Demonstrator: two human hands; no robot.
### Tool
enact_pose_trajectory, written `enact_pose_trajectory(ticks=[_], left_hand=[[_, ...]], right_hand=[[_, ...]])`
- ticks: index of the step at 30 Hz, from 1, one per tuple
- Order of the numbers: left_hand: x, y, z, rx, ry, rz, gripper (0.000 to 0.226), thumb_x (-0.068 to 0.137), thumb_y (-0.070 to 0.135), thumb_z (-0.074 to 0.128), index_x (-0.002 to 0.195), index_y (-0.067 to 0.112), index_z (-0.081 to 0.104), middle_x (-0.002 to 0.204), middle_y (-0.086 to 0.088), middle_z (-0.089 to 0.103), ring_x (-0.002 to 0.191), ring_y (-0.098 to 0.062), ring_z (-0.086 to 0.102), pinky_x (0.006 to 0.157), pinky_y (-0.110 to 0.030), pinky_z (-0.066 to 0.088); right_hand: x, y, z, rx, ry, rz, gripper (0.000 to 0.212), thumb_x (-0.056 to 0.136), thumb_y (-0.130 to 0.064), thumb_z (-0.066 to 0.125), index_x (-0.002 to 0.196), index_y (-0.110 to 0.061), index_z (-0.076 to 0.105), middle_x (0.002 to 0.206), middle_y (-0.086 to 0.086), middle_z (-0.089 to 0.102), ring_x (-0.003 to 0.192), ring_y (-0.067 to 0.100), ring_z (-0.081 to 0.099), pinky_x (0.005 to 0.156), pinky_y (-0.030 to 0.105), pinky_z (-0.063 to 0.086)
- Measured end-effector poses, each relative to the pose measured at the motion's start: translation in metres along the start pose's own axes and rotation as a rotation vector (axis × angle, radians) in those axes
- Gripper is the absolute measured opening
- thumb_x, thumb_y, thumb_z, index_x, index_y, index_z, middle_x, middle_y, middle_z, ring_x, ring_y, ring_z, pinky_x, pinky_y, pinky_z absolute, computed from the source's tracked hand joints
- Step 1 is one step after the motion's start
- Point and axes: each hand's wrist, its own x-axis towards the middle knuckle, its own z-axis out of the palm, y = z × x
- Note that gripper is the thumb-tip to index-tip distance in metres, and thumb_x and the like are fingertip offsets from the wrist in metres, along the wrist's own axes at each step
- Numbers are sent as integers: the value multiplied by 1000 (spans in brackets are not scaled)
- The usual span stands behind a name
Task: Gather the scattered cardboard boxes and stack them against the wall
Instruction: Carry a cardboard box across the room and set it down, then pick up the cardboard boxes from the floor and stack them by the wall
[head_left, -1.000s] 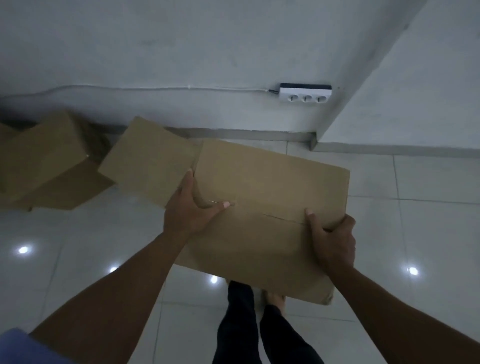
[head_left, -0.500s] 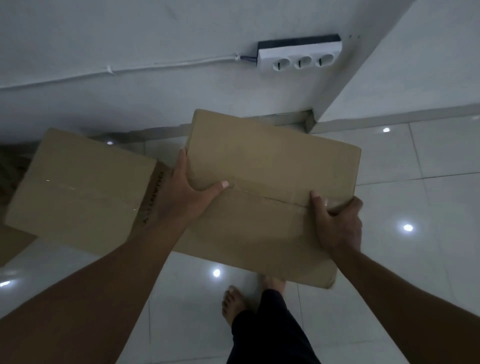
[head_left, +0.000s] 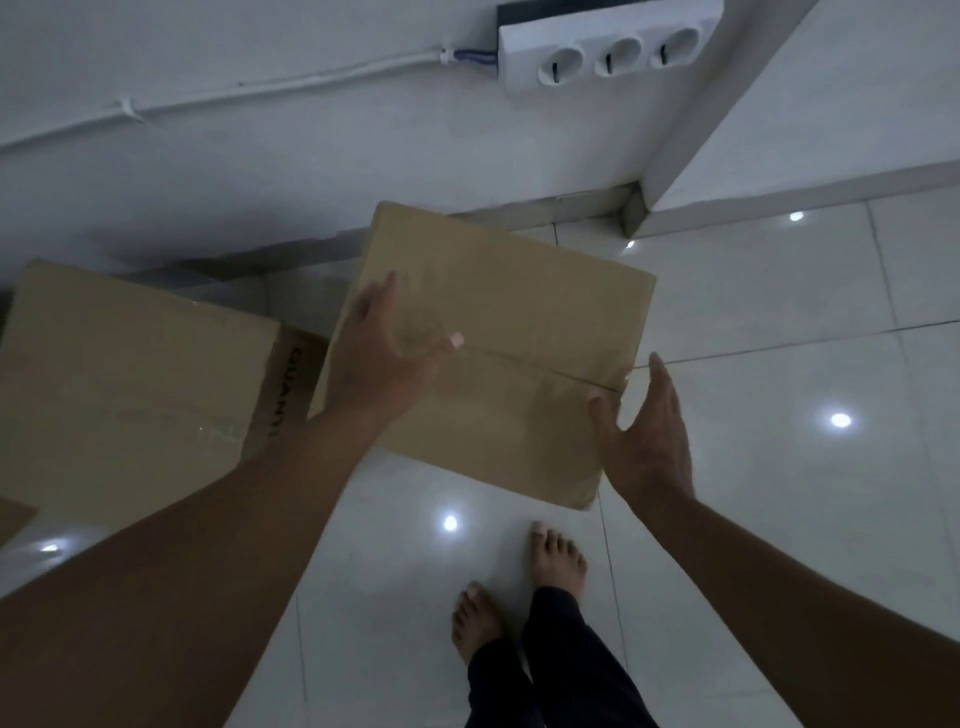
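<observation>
A closed brown cardboard box (head_left: 519, 332) sits low near the wall, its top seam facing me. My left hand (head_left: 384, 353) lies over its left top edge with fingers spread and blurred; whether it touches the box I cannot tell. My right hand (head_left: 644, 431) is just off the box's right edge, fingers straight, holding nothing. A second, larger cardboard box (head_left: 135, 384) with black print on its side stands immediately left, against the wall.
The white wall (head_left: 260, 182) carries a power strip (head_left: 608, 44) and a cable (head_left: 260, 85). A wall corner juts out at the right (head_left: 644, 208). My bare feet (head_left: 519, 587) stand on glossy white tiles (head_left: 779, 364) just behind the box.
The box went down toward the floor beside the larger box. My right hand let go of its right edge and opened; my left hand loosened its grip on the left edge.
</observation>
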Motion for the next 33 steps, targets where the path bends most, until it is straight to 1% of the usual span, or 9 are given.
enact_pose_trajectory(ticks=[3,5,7,9,11,14,17,25,33], left_hand=[[-15,15,3,13,-29,68,99,80,66,72,160,34,24,166,2,27,151,-20,29,120,-47,32],[-25,24,1,38,-40,122,95,82,63,72,160,33,26,165,2,28,152,-19,27,121,-46,30],[-36,35,-1,94,-55,175,90,86,59,71,160,32,28,165,1,29,152,-19,26,122,-43,28],[-47,49,-4,151,-62,244,86,88,56,70,160,30,30,164,-2,31,151,-20,27,121,-41,28],[-60,64,-6,204,-81,324,80,91,53,67,159,29,33,163,-4,34,150,-22,29,120,-41,28],[-79,85,-9,294,-127,471,70,95,49,62,157,25,38,161,-7,39,149,-24,32,121,-43,28],[-112,115,-11,357,-157,617,70,92,53,52,154,22,43,158,-9,43,146,-27,37,118,-50,32],[-231,200,-22,428,-289,898,70,89,55,48,149,19,49,154,-12,46,144,-31,40,115,-50,33],[-375,303,-5,419,-398,1274,66,92,54,52,147,18,53,150,-12,51,140,-31,47,112,-55,39]], right_hand=[[-8,-6,-8,25,17,-57,80,98,-46,61,162,-27,17,165,-3,30,146,21,38,106,35,38],[-13,-8,-15,45,26,-81,77,99,-43,61,161,-27,20,162,-4,34,143,20,40,99,29,35],[-20,-9,-21,63,39,-101,78,99,-45,60,162,-27,18,163,-3,33,145,20,38,106,31,35],[-31,-7,-29,60,53,-113,80,99,-51,57,163,-25,16,166,-2,28,150,21,33,118,40,35],[-45,1,-41,12,86,-135,81,99,-55,53,163,-23,16,168,1,26,153,21,27,122,48,31],[-71,12,-63,-93,135,-195,76,101,-54,49,163,-19,19,168,5,27,155,21,21,127,48,19],[-109,30,-99,-155,206,-198,74,103,-53,47,162,-18,20,168,7,27,157,21,18,128,48,15],[-234,71,-200,-106,375,-22,72,103,-52,49,161,-17,25,166,8,30,156,22,21,127,50,17],[-371,131,-284,35,619,231,69,103,-48,51,159,-16,29,164,6,34,154,21,25,126,50,19]])
